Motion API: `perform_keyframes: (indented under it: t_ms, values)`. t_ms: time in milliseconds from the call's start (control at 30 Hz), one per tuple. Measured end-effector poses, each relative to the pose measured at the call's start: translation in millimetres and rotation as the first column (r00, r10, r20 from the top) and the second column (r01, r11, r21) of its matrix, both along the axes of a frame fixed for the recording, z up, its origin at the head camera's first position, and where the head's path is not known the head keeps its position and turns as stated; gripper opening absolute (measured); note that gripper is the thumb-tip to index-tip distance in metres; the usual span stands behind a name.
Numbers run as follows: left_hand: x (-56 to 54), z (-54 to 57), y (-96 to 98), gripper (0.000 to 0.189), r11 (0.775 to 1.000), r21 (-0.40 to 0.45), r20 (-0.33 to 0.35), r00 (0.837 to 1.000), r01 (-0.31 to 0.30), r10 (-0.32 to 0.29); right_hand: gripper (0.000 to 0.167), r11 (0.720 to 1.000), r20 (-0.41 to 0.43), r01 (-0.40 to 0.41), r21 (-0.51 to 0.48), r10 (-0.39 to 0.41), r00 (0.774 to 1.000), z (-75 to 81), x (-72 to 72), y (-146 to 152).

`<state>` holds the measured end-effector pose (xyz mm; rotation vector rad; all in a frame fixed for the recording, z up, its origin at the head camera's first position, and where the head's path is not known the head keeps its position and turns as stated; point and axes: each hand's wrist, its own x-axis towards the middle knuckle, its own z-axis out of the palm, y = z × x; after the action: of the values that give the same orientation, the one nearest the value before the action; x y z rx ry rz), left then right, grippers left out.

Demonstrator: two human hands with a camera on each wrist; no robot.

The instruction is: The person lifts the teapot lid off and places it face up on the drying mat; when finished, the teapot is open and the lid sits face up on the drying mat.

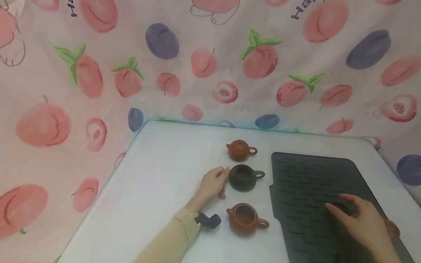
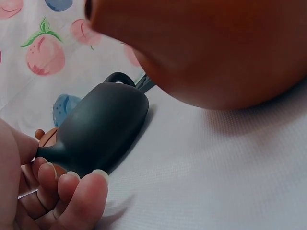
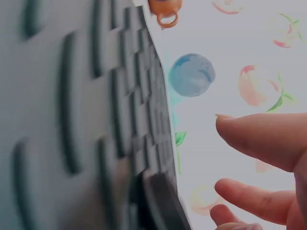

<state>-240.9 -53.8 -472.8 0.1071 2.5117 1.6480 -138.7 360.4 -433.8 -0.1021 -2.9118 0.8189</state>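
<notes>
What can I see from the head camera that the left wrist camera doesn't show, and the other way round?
Only the head view shows the right hand, the left sleeve and the open tops of the dark teapot and nearest brown teapot.

Only the left wrist view shows the dark teapot's spout, between the thumb and fingers of the left hand.

Both show the left hand, those two teapots, the white tabletop, the fruit-print backdrop and the lidded brown teapot, mostly hidden in the wrist view.
</notes>
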Motion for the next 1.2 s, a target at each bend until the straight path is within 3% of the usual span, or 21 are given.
perform_keyframes:
  t_ms: [233,567,867,1000,1200]
  values:
    - [0.4,-2.8,-1.0,0.047,1.0,0.016,-0.003,1.0,-0.013,0.013,0.061,0.999,0.009,-0.028,-0.023,0.028,1.0,20.7,-7.7,-20.5]
    - [-4.4,-4.3,1.9,0.047,1.0,0.025,-0.012,1.0,-0.001,0.001,0.052,0.99,-0.059,-0.106,-0.092,0.1,0.993,39.6,-37.7,-55.5]
    - [-3.4,-0.4,3.0,0.046,0.999,0.035,0.009,1.0,-0.01,0.01,0.048,0.972,-0.118,-0.202,-0.118,0.189,0.975,58.0,-81.7,-87.3]
    - [-4.3,1.5,-0.9,0.048,0.997,0.073,0.044,0.999,-0.007,0.004,0.053,0.961,-0.095,-0.235,-0.147,0.223,0.97,66.8,-105.7,-104.2]
    - [-10.6,8.7,-7.5,0.052,0.987,0.16,0.089,0.995,0.022,-0.037,0.055,0.958,-0.054,-0.271,-0.094,0.267,0.962,74.9,-141.3,-129.7]
